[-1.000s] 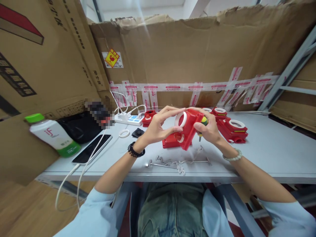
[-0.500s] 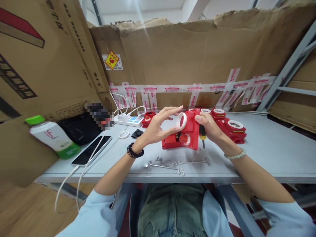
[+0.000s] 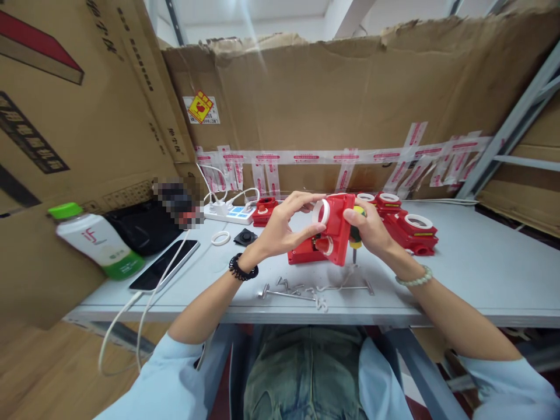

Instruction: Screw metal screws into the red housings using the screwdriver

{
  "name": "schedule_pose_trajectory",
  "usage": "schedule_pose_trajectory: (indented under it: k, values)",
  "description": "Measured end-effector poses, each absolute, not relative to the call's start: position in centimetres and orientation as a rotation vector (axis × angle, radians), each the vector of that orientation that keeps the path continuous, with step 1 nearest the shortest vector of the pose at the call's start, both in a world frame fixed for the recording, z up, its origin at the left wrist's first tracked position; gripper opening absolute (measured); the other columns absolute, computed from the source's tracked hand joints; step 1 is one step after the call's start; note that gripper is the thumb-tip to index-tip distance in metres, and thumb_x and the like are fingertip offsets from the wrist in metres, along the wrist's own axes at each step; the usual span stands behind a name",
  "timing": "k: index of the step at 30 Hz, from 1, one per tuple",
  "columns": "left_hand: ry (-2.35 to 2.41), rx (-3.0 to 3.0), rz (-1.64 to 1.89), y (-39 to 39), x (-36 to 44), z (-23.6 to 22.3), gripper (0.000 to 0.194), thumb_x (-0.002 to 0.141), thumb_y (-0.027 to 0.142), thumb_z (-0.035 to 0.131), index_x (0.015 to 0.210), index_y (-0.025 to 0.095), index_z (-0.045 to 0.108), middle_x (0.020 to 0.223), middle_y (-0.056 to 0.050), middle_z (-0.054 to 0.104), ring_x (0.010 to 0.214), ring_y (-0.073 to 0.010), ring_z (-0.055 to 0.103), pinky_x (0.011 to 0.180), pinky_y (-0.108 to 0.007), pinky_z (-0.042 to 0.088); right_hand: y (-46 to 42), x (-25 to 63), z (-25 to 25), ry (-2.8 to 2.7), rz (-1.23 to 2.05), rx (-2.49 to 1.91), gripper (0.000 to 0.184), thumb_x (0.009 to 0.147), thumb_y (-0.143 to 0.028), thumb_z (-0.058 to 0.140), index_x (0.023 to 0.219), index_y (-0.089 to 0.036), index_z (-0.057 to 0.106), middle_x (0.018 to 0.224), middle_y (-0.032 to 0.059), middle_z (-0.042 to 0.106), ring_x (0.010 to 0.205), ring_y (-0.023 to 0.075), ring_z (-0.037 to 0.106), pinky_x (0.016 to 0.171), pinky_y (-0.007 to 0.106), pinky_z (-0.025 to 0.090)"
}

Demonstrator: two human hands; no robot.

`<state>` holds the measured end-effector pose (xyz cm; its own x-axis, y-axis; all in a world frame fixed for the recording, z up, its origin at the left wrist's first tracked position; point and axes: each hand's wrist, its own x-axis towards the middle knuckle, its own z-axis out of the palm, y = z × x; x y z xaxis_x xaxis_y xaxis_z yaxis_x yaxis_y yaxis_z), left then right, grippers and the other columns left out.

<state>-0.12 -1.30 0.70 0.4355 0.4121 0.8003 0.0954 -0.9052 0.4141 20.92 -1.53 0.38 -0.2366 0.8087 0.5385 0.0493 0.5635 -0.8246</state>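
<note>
My left hand [image 3: 286,224] grips a red plastic housing cover [image 3: 339,224] by the white ring [image 3: 322,213] on its face, thumb below and fingers above. The cover is tilted up above the table. My right hand [image 3: 370,224] holds its right edge with the thumb and also keeps a yellow and black screwdriver [image 3: 355,236] in the palm, shaft pointing down. Beneath and behind the cover, a red box base [image 3: 300,254] lies on the table, partly hidden. Nearer me lie several small screws [image 3: 289,286] and metal rods with white cord [image 3: 291,294].
Several red housings [image 3: 411,233] with white rings stand at the right. A small red housing [image 3: 262,211] sits by a power strip [image 3: 236,213] at the back. On the left are a loose white ring [image 3: 220,238], a phone [image 3: 165,265] with cable, and a bottle [image 3: 98,242].
The red cover has turned in my hands, first showing its face more, then tilting back slightly. The screwdriver has swung with my right hand. Both hands keep their holds.
</note>
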Motion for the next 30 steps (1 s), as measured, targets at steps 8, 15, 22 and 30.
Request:
schedule_pose_trajectory:
  k: [8,15,22,30]
  values:
    - [0.690,2.088,1.513,-0.3,0.7,-0.4,0.039,0.092,0.056,0.053,0.102,0.018,0.056,0.096,-0.006,0.062,0.082,-0.0152,0.058,0.076,-0.030,0.048,-1.8,20.7,-0.1,-1.935,-0.195,-0.502,0.071,0.067,-0.028,0.081,0.130,-0.026,0.047,0.124,0.0109,0.062,0.109,0.0265,0.064,0.079,0.037,0.059]
    - [0.801,1.845,1.573,-0.1,0.7,-0.2,0.051,0.095,0.064,0.035,0.073,0.020,0.047,0.065,0.001,0.047,0.058,-0.0111,0.045,0.060,-0.026,0.041,-1.6,20.6,-0.7,-1.956,-0.466,-0.425,0.065,0.079,-0.024,0.072,0.135,-0.030,0.041,0.131,0.0119,0.058,0.115,0.0263,0.062,0.071,0.034,0.061]
    - [0.757,1.781,1.536,0.0,0.9,-0.5,0.041,0.092,0.060,0.048,0.092,0.020,0.055,0.075,0.001,0.053,0.065,-0.0107,0.049,0.062,-0.024,0.043,-0.9,20.9,-1.0,-1.865,-0.335,-0.555,0.076,0.071,-0.040,0.080,0.135,-0.025,0.044,0.125,0.0112,0.064,0.104,0.0261,0.068,0.084,0.040,0.059]
    - [0.821,2.014,1.666,-0.9,0.7,-0.2,0.029,0.095,0.050,0.050,0.092,0.021,0.053,0.083,0.000,0.059,0.074,-0.0126,0.054,0.066,-0.027,0.043,-1.2,20.9,-1.3,-1.901,-0.387,-0.455,0.077,0.073,-0.040,0.079,0.139,-0.027,0.040,0.130,0.0114,0.062,0.120,0.0289,0.062,0.093,0.044,0.057]
